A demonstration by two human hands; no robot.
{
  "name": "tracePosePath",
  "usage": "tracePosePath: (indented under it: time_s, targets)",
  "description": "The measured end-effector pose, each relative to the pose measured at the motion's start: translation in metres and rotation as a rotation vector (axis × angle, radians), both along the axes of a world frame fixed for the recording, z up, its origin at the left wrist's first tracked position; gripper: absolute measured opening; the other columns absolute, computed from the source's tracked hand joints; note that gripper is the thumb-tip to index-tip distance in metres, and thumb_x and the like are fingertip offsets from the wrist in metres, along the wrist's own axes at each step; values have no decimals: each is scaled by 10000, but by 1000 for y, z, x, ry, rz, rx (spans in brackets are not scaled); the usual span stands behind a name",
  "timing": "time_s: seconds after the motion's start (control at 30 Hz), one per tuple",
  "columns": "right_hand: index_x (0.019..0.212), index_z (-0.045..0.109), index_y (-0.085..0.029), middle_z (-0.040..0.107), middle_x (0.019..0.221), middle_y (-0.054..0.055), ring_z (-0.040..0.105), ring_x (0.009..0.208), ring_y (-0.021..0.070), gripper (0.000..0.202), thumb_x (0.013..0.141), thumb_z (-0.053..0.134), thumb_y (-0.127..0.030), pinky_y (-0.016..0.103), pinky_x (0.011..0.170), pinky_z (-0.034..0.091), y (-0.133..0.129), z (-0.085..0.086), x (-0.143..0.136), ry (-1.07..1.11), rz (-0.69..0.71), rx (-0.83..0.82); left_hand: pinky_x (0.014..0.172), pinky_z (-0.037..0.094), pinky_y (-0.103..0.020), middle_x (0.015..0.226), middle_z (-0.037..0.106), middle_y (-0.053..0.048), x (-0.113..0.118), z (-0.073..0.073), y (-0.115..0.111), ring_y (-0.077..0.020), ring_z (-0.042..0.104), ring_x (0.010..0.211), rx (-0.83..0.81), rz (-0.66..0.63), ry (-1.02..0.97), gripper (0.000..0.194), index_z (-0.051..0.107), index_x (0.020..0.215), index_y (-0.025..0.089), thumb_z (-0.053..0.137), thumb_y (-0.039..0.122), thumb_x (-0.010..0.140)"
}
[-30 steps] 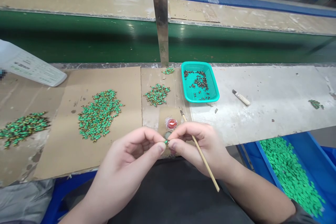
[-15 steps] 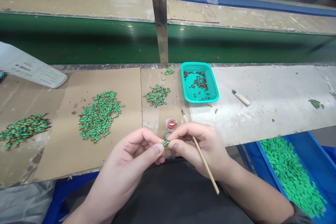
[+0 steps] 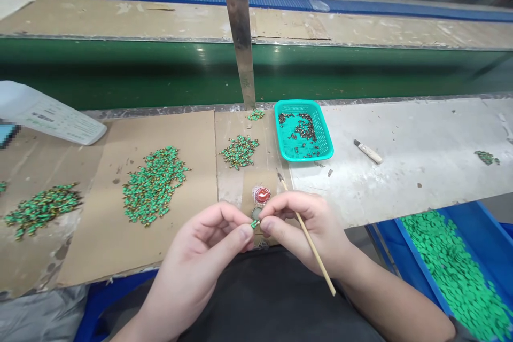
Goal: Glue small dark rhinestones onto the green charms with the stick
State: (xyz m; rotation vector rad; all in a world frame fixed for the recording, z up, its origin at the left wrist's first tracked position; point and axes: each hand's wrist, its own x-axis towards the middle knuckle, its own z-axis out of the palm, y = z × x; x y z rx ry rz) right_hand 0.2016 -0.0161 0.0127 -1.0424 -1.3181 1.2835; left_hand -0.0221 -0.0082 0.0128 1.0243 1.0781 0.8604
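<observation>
My left hand [image 3: 214, 243] is closed, pinching a small green and gold piece [image 3: 254, 224] between thumb and forefinger. My right hand [image 3: 316, 227] has its thumb and forefinger at the other end of that piece; a thin paintbrush [image 3: 310, 243] with a wooden handle is also in its grip, slanting with the dark tip away from me. Just beyond the fingertips lies a red bottle cap [image 3: 263, 195], and nearer a grey bottle cap [image 3: 257, 214] is partly covered by my fingers. A pile of green and gold pieces [image 3: 154, 187] lies on cardboard to the left.
A turquoise basket [image 3: 324, 154] holds small dark pieces. Smaller piles [image 3: 239, 150] of green pieces lie nearby. A white plastic jug [image 3: 60, 117] rests at far left, a short flat brush [image 3: 368, 151] at right. Below the right edge, a blue tray [image 3: 425, 278] contains green discs. A metal post [image 3: 240, 26] rises behind.
The view has shifted slightly, so the table sits lower in the picture. Both hands keep their pinch on the small piece, which has turned slightly; the paintbrush stays in my right hand.
</observation>
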Motion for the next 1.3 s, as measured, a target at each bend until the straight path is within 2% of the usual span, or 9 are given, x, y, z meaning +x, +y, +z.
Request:
tracePosePath:
  time_s: [0.33, 0.5, 0.63, 0.73, 0.87, 0.97, 1.1, 1.2, 1.3]
  targets:
    - [916, 852, -223, 815, 794, -13, 736, 718, 144, 141, 1042, 854, -159, 239, 714, 613, -1, -1, 3, -62, 16, 95, 624, 646, -182, 701, 826, 1, 11, 15, 1, -166, 794, 644, 113, 22, 137, 135, 903, 799, 267, 985, 252, 904]
    - [949, 860, -241, 846, 816, -12, 772, 725, 154, 139, 1065, 843, -168, 252, 729, 630, 2, -3, 6, -161, -26, 163, 582, 634, -233, 680, 811, -7, 11, 8, 8, -182, 758, 607, 218, -11, 252, 175, 868, 806, 249, 886, 331, 959]
    - [1081, 900, -266, 907, 940, 17, 854, 816, 186, 40, 1101, 866, -259, 273, 786, 695, 1, -11, 18, -174, -195, 150, 737, 696, -330, 844, 858, -43, 12, -19, 51, -230, 818, 779, 407, 47, 523, 202, 818, 907, 230, 778, 352, 1063]
    - [1053, 906, -268, 867, 859, 29, 835, 763, 194, 273, 1208, 778, -452, 283, 729, 704, 2, -18, 26, -55, -243, 73, 1029, 716, -477, 1140, 885, -87, 17, -44, 101, -282, 845, 1103, 481, 92, 700, 156, 837, 1039, 202, 815, 325, 1132]
    - [1045, 930, -265, 799, 776, 48, 754, 683, 202, 524, 1242, 649, -662, 314, 664, 674, 4, -27, 35, 85, -234, 51, 1088, 725, -560, 1489, 829, -131, 17, -66, 148, -321, 831, 1267, 486, 49, 890, 317, 821, 1419, 221, 845, 406, 1163]
    - [1075, 956, -275, 721, 772, 55, 688, 725, 212, 628, 1222, 596, -767, 329, 685, 636, 3, -35, 46, 52, -270, 67, 1074, 733, -553, 1518, 818, -138, -4, -65, 165, -319, 834, 1257, 436, 35, 996, 349, 807, 1467, 227, 836, 408, 1170]
    - [1040, 904, -300, 704, 800, 30, 667, 775, 198, 418, 1101, 860, -711, 285, 693, 602, -3, -46, 65, 47, -365, -15, 1034, 744, -548, 1491, 820, -136, -67, -48, 178, -325, 841, 1228, 333, 25, 1125, 398, 790, 1489, 206, 850, 419, 1158]
    - [1015, 870, -283, 788, 828, 38, 738, 778, 192, 398, 987, 1014, -653, 271, 712, 657, -9, -56, 74, 68, -351, -125, 1008, 750, -526, 1453, 836, -128, -107, -41, 175, -309, 850, 1189, 315, -111, 1149, 367, 803, 1458, 201, 857, 403, 1155]
    - [1037, 888, -264, 857, 893, 72, 829, 824, 223, 389, 974, 1040, -617, 325, 776, 738, -12, -67, 73, 143, -319, -205, 1060, 735, -546, 1469, 834, -128, -120, -47, 162, -317, 838, 1234, 365, -188, 1186, 326, 821, 1421, 215, 855, 401, 1156]
